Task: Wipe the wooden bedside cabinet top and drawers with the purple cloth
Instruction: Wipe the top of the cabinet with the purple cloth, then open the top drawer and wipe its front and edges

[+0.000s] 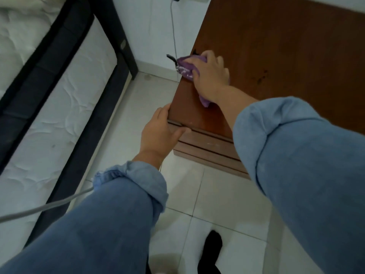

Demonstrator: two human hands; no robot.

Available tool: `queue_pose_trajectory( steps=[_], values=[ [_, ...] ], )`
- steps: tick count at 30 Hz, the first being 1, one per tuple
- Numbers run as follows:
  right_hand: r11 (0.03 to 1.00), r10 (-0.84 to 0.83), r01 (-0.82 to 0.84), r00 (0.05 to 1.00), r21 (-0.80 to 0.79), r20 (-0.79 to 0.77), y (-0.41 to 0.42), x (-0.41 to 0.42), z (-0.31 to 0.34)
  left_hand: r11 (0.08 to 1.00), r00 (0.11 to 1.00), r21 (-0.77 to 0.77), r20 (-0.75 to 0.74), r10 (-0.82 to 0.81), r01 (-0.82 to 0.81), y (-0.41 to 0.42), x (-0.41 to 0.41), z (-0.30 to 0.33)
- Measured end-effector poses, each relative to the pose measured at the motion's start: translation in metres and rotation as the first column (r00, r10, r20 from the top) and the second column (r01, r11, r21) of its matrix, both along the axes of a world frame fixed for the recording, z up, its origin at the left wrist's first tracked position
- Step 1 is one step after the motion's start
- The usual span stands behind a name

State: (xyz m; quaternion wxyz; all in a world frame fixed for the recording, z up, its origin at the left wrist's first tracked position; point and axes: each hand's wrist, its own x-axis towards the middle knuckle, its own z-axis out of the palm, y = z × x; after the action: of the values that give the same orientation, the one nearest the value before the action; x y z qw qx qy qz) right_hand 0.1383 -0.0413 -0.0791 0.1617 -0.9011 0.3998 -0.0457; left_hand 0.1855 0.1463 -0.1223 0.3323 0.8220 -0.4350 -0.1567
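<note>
Here, right hand [212, 76] on purple cloth [185, 69] — left hand [158, 133] gripping cabinet [276, 56]

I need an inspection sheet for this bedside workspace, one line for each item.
Surface: cabinet top, brown wood with dark marks toward the right.
Job's things: purple cloth bunched at the top's left edge; drawers below the front edge.
Clutter: nothing seen.
Hands: right hand presses the cloth; left hand grips the top's front left corner.
Cables: thin cable hangs down the wall beside the cloth; grey cable crosses the lower left.
Surroundings: bed on the left, tiled floor below.
</note>
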Motion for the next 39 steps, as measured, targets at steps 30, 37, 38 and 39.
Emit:
queue_pose_trajectory(
  steps=[30,37,38,39],
  values=[
    [0.927,-0.252,0.180,0.949,0.329,0.190,0.163,-0.078,0.006,0.990,0.989,0.088,-0.113,-0.096,0.106,0.034,0.010,0.010],
    [0.681,-0.696,0.505,0.672,0.529,0.254,0.169,-0.195,-0.003,0.994,0.948,0.071,-0.314,-0.054,0.080,0.031,-0.018,0.017],
    [0.641,-0.743,0.547,0.618,0.538,0.257,0.164,-0.211,-0.003,0.997,0.947,0.051,-0.319,-0.039,0.058,0.031,-0.021,0.017],
    [0.608,-0.779,0.586,0.571,0.535,0.259,0.160,-0.229,-0.002,0.999,0.946,0.031,-0.324,-0.027,0.039,0.029,-0.026,0.014]
  ],
)
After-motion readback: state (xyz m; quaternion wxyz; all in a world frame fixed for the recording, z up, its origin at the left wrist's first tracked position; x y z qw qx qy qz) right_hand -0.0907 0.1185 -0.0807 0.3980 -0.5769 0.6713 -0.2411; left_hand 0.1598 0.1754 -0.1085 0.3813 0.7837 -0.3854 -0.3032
